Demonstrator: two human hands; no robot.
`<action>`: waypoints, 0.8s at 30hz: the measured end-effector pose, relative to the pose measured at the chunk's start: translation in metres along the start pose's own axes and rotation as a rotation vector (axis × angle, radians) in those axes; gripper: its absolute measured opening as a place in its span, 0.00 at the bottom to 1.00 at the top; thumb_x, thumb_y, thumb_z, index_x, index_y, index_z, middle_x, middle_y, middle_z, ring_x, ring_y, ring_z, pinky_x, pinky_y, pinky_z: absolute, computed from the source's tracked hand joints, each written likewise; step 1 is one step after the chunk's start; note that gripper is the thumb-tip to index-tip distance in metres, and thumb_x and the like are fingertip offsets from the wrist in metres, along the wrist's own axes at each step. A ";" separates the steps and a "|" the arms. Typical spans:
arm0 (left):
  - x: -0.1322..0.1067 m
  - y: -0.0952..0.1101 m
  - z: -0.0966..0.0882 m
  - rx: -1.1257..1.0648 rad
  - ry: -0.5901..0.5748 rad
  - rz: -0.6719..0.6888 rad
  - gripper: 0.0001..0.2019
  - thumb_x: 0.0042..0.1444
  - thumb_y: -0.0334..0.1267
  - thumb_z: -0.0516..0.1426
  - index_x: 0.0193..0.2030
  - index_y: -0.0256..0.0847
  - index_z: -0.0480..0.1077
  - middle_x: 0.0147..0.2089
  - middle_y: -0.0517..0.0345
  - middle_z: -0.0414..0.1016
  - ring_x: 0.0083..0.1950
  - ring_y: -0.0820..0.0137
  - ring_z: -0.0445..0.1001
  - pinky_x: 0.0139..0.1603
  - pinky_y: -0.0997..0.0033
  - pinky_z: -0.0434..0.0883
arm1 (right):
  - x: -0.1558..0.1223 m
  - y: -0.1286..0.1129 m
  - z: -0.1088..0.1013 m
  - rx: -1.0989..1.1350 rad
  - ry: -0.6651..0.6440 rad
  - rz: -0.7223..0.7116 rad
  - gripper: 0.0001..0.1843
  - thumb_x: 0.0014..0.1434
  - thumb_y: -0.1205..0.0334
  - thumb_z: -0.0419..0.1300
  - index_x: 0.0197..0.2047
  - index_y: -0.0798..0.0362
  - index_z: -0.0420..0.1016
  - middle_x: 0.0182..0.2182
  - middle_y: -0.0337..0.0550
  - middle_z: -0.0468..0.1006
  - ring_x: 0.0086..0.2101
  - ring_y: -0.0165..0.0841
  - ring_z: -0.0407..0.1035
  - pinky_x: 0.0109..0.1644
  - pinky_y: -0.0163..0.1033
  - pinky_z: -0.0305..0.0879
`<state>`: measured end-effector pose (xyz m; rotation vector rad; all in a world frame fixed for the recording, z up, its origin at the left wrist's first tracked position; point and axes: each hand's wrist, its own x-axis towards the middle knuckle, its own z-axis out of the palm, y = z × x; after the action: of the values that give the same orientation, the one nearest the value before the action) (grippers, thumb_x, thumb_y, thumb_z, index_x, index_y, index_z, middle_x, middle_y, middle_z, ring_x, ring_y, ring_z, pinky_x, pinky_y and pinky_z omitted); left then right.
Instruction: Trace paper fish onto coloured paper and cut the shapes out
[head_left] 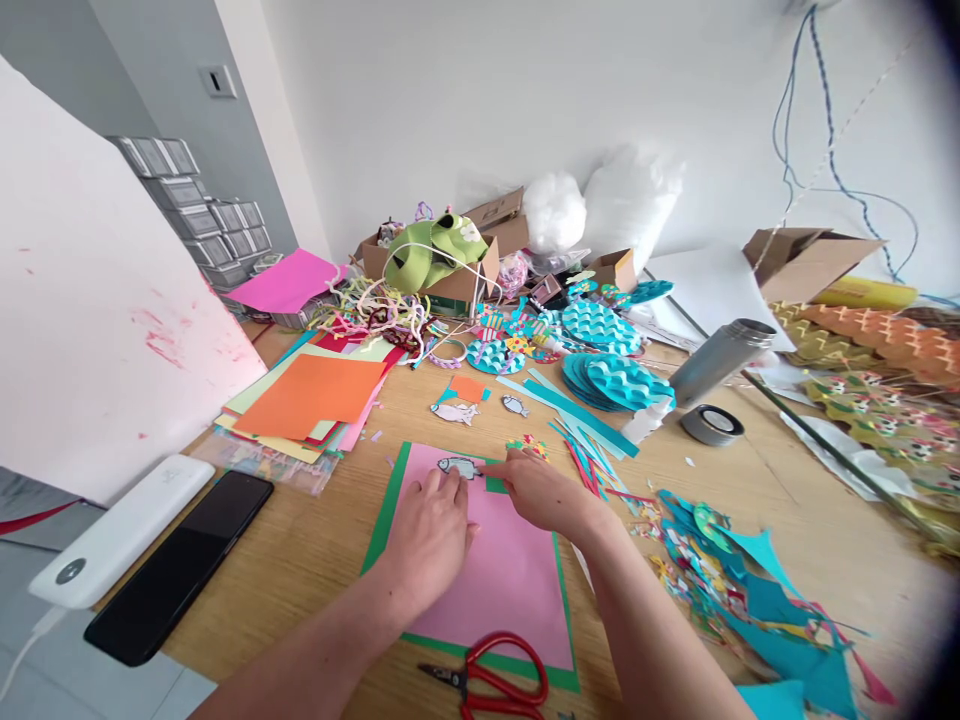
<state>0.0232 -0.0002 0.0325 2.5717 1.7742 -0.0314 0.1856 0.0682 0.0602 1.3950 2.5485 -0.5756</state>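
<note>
A pink sheet [510, 580] lies over a larger green sheet [396, 490] on the table. Near its top edge is a small fish cutout [459, 466] with dark outlines. My left hand [431, 530] rests flat on the pink sheet, its fingertips at the fish's lower edge. With the index finger stretched out, my right hand [544, 490] touches the tail end of the fish; its other fingers are partly hidden. Beside it, a small green paper piece [496, 485] shows. Red-handled scissors [487, 675] lie across the bottom edge of the sheets.
Fish cutouts [454, 413] lie beyond the sheets. Coloured papers [311, 395], a phone [180, 565] and a power bank [120, 530] are at the left. To the right are a steel flask [720, 360], its lid [712, 425], a glue bottle [649, 420] and blue scraps [787, 600].
</note>
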 end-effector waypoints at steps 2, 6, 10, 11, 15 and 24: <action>0.000 -0.001 0.001 -0.002 0.000 0.002 0.23 0.61 0.44 0.50 0.60 0.34 0.64 0.60 0.42 0.65 0.53 0.55 0.64 0.48 0.54 0.67 | 0.000 0.002 0.001 0.002 0.006 -0.001 0.29 0.60 0.76 0.47 0.60 0.45 0.67 0.41 0.51 0.72 0.45 0.38 0.65 0.47 0.38 0.57; 0.000 -0.002 0.003 -0.001 0.008 0.007 0.23 0.61 0.44 0.50 0.60 0.34 0.63 0.60 0.42 0.64 0.53 0.55 0.63 0.48 0.54 0.67 | 0.001 0.003 0.002 0.010 0.002 0.000 0.29 0.60 0.75 0.47 0.61 0.44 0.67 0.42 0.51 0.72 0.43 0.37 0.66 0.46 0.38 0.58; 0.000 -0.002 0.002 0.005 0.027 0.010 0.23 0.60 0.44 0.51 0.59 0.34 0.64 0.58 0.44 0.66 0.51 0.55 0.64 0.47 0.55 0.67 | 0.001 0.002 0.002 -0.017 0.008 0.001 0.29 0.60 0.75 0.47 0.61 0.46 0.66 0.42 0.53 0.72 0.44 0.39 0.67 0.46 0.39 0.58; 0.000 -0.002 0.002 0.006 0.032 0.011 0.23 0.60 0.43 0.52 0.58 0.34 0.64 0.57 0.44 0.67 0.51 0.55 0.64 0.47 0.55 0.67 | 0.001 0.002 0.002 -0.024 0.010 -0.001 0.29 0.60 0.75 0.47 0.61 0.46 0.66 0.42 0.53 0.72 0.44 0.39 0.67 0.46 0.39 0.58; -0.001 -0.002 0.002 0.015 0.034 0.015 0.22 0.59 0.43 0.53 0.57 0.35 0.65 0.57 0.45 0.68 0.51 0.56 0.65 0.46 0.56 0.67 | 0.001 0.005 0.000 -0.014 0.048 -0.003 0.29 0.59 0.75 0.47 0.61 0.48 0.66 0.42 0.53 0.73 0.43 0.38 0.68 0.47 0.38 0.58; 0.000 -0.002 0.002 0.026 0.054 0.026 0.21 0.60 0.43 0.53 0.56 0.34 0.65 0.54 0.46 0.69 0.50 0.56 0.65 0.45 0.57 0.67 | -0.001 0.008 -0.001 -0.017 0.057 0.001 0.29 0.59 0.76 0.46 0.60 0.47 0.68 0.42 0.51 0.74 0.44 0.37 0.69 0.48 0.36 0.59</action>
<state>0.0216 -0.0001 0.0309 2.6377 1.7700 0.0157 0.1926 0.0715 0.0591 1.4264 2.5903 -0.5200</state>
